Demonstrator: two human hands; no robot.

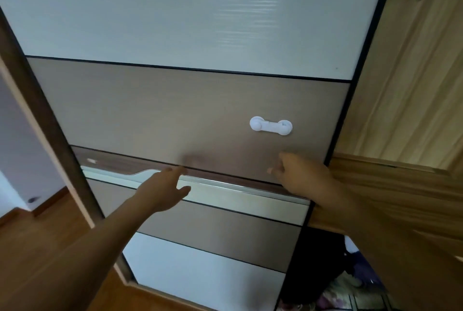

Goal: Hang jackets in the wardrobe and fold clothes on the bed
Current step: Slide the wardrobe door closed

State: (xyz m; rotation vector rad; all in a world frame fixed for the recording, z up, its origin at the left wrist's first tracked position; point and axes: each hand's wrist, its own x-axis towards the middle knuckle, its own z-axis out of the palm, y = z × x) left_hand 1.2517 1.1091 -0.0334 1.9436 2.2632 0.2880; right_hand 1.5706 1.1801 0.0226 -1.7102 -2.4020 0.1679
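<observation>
Two bare hands work at a sliding wardrobe door (190, 100). The left hand (162, 189) is spread flat, fingers loose and holding nothing, its fingertips on the dark wood band where the brushed metal handle rail (225, 186) runs across the door. The right hand (303, 176) is half curled with one finger out, empty too, resting near the door's right edge, just below a white child-safety latch (271, 126); whether it actually touches the panel cannot be told.

The step in hand looks like sliding the door along its track. It would go best with a level, steady sideways push from both palms or a hook of the fingers behind the rail, so the tall panel does not rack or jump.

Beyond the grip, the door is banded in pale glossy and taupe panels. To its right stands a light wooden door (406, 110), and below it a dark gap shows some patterned cloth (350, 293), possibly the clothes; no jacket is clearly seen. Left of the wardrobe lies wooden floor (45, 213).
</observation>
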